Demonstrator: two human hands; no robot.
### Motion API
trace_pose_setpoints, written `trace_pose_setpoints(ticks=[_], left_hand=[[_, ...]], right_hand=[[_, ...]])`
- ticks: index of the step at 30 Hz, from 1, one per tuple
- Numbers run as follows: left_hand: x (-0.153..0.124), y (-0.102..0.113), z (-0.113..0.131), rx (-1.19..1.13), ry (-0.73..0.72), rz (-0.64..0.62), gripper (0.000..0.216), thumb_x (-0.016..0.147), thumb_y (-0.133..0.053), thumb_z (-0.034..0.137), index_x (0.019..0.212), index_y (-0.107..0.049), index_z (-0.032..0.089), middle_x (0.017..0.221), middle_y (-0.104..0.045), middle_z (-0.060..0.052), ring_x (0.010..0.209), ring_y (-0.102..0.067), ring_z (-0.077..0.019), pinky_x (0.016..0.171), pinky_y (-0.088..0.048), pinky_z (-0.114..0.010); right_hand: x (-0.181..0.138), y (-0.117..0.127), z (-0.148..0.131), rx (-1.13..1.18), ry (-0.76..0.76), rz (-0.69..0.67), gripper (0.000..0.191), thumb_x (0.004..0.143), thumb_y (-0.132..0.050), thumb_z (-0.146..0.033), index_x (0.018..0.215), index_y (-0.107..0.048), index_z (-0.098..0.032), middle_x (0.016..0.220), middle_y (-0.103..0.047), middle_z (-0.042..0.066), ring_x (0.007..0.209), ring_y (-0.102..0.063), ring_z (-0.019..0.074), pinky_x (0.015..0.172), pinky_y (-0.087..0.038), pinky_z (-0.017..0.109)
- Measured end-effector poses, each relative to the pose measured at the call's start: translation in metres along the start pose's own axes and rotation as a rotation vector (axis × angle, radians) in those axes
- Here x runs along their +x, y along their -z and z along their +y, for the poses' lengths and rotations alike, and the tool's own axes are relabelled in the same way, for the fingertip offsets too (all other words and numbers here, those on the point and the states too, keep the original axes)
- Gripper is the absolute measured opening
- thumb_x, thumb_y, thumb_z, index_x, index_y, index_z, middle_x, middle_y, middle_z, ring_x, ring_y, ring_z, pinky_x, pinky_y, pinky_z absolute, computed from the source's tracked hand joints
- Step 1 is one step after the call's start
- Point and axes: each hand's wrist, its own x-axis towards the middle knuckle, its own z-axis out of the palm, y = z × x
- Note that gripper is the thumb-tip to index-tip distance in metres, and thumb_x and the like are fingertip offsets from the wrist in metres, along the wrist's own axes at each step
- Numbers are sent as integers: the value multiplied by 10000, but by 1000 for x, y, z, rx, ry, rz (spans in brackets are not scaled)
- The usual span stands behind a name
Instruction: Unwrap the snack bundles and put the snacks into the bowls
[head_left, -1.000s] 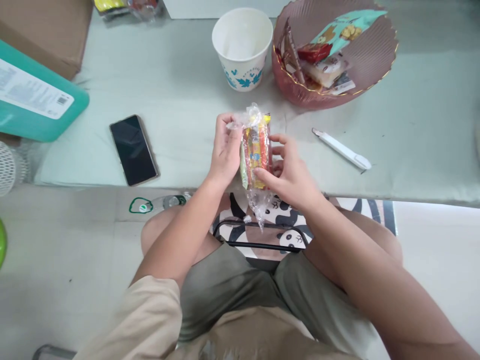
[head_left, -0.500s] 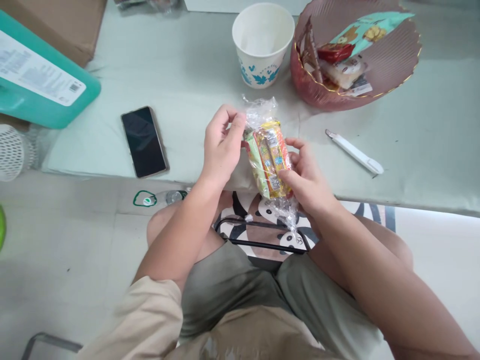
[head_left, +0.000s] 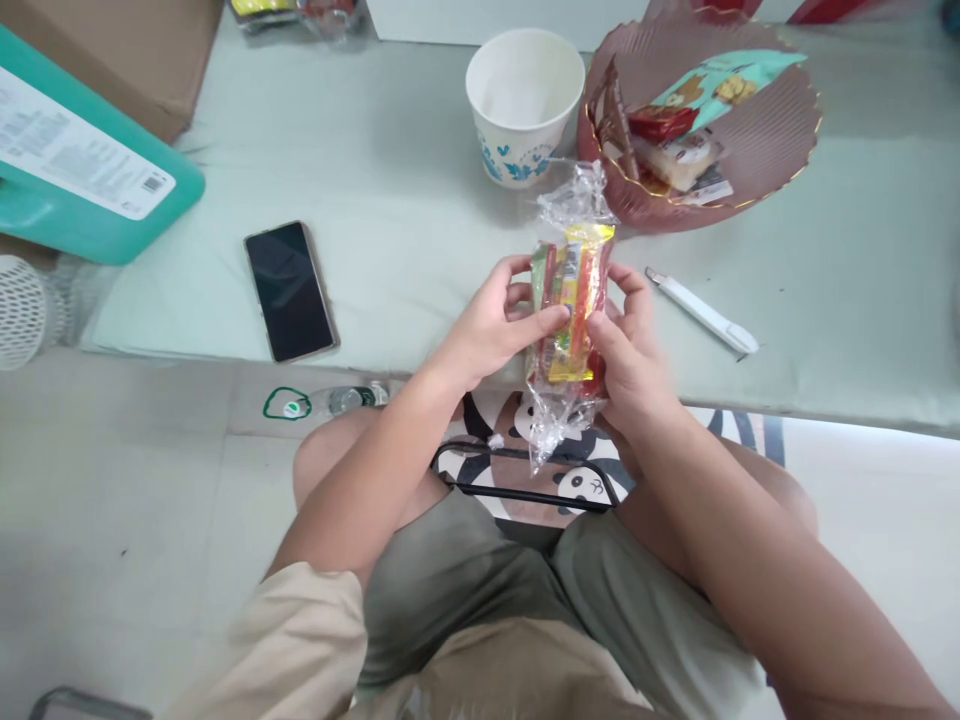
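A clear plastic bag of snack packets [head_left: 576, 345], yellow, red and green inside, is held upright over the table's front edge. My left hand [head_left: 499, 325] grips its left side, thumb across the front. On the right side, my right hand [head_left: 630, 345] holds it with the thumb on the front and fingers behind. The bag's crinkled ends stick out above and below the packets. Just beyond it stands a white paper cup [head_left: 517, 150] with blue leaf prints. A white utility knife [head_left: 703, 312] lies to the right of my right hand.
A pink ribbed bowl [head_left: 780, 165] with several snack packets stands at the back right. On the left of the table [head_left: 390, 250] lie a phone [head_left: 291, 290] and a large green jug [head_left: 169, 205]. A plastic bottle [head_left: 349, 400] is below the front edge.
My left hand has gone from the bag's top left corner to its left side, thumb now on the front. The bag has moved slightly right and turned a little.
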Motion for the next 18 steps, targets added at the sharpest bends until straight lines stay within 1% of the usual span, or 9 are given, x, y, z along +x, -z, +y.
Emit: trace_pose_setpoints(ticks=[3,6,8,10,13,15,18], left_hand=[[1,2,-3,12,-31,29,633,739,-886,454,1244,-547,274,1038,-731,-19,998,-741,-198,854,-594,-303],[3,6,-2,11,-26,77,564,759,-872,440,1205,-577,260,956,-720,1,930,-735,-170,829,-586,-284],[5,7,-1,-23,-28,96,569,731,-894,440,1178,-601,247,938,-720,4,914,-728,-161,829,-586,-278],[6,6,-2,-73,-38,104,581,684,-924,457,1129,-629,229,959,-728,-6,935,-724,-164,843,-588,-277],[7,3,-2,-138,-59,128,557,652,-936,494,1042,-654,214,1006,-741,-25,982,-726,-179,885,-592,-291],[7,1,0,-159,-78,156,532,661,-929,499,1024,-655,223,1018,-743,-25,1001,-728,-187,903,-593,-303],[4,-1,5,-172,-57,155,439,773,-836,537,1039,-658,237,973,-729,-29,953,-737,-194,846,-603,-320]], right_hand=[[2,1,-1,63,-41,4,563,786,-829,-491,1207,-497,-321,1086,-744,3,923,-752,210,803,-649,380],[4,4,1,75,-81,-19,408,819,-791,-476,1088,-559,-275,974,-745,0,879,-743,192,803,-634,363],[6,5,2,83,-110,-5,353,832,-768,-459,1053,-577,-260,931,-734,-3,837,-728,175,763,-618,336],[7,5,2,88,-142,35,344,834,-750,-449,1065,-581,-259,903,-720,-9,799,-710,167,711,-599,320],[6,4,2,87,-182,60,422,825,-743,-486,1138,-553,-276,938,-711,-12,789,-700,170,662,-577,316],[5,3,2,66,-186,25,537,810,-752,-542,1228,-508,-309,1016,-716,-6,830,-709,185,653,-573,323],[4,1,5,27,-185,-61,733,745,-803,-602,1329,-443,-343,1145,-718,18,954,-725,230,697,-594,361]])
